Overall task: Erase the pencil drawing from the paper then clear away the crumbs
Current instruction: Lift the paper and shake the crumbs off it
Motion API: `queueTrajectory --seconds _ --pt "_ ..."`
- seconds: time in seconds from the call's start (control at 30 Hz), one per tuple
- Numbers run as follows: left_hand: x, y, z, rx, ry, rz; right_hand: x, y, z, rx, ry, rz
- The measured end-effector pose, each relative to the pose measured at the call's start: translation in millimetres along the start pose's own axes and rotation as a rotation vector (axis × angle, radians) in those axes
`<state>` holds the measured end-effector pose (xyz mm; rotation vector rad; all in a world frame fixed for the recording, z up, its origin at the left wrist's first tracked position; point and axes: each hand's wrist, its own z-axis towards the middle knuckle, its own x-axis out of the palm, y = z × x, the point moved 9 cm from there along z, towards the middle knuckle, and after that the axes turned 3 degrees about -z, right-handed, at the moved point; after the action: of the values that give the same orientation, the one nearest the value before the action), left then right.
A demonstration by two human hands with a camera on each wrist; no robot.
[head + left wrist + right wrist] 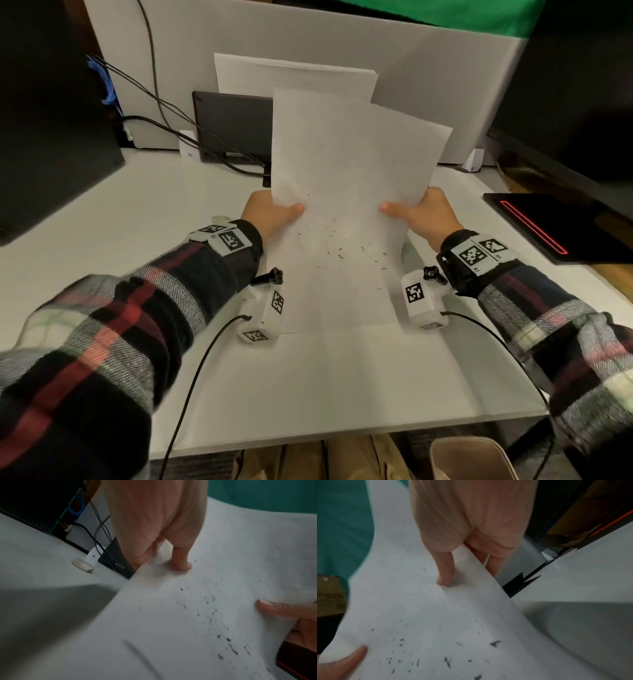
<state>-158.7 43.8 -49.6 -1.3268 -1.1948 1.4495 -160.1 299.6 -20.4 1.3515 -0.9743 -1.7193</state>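
Note:
A white sheet of paper (346, 171) is lifted off the table and bowed into a trough, its far end raised. Dark eraser crumbs (339, 246) lie scattered in the low middle of the sheet. My left hand (286, 209) pinches the left edge, thumb on top. My right hand (399, 209) pinches the right edge the same way. In the left wrist view the left hand (180, 561) presses its thumb on the paper (154, 622) beside the crumbs (211, 615). In the right wrist view the right hand (445, 577) holds the paper (419, 608), crumbs (447, 661) below it.
A stack of white sheets (294, 75) leans at the back behind a black device (233, 126) with cables. A small white object (219, 219) lies by my left wrist. A black slab with a red line (548, 226) sits at the right, a black box (51, 120) at the left.

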Motion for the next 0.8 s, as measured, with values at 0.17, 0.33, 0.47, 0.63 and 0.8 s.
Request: queueTrajectory --seconds 0.17,0.33,0.47,0.63,0.8 --pt "-4 -11 2 0.047 -0.048 -0.043 4 9 1 -0.023 -0.042 0.013" --pt "-9 -16 3 0.072 -0.095 -0.038 0 17 4 -0.049 -0.094 0.016" --pt "-7 -19 1 0.084 -0.089 -0.052 4 20 3 -0.063 -0.083 0.005" --pt "-12 -21 4 0.077 -0.114 -0.023 9 7 4 -0.007 0.03 -0.065" --pt "-13 -21 2 0.083 -0.085 -0.068 7 -7 3 0.02 0.042 -0.207"
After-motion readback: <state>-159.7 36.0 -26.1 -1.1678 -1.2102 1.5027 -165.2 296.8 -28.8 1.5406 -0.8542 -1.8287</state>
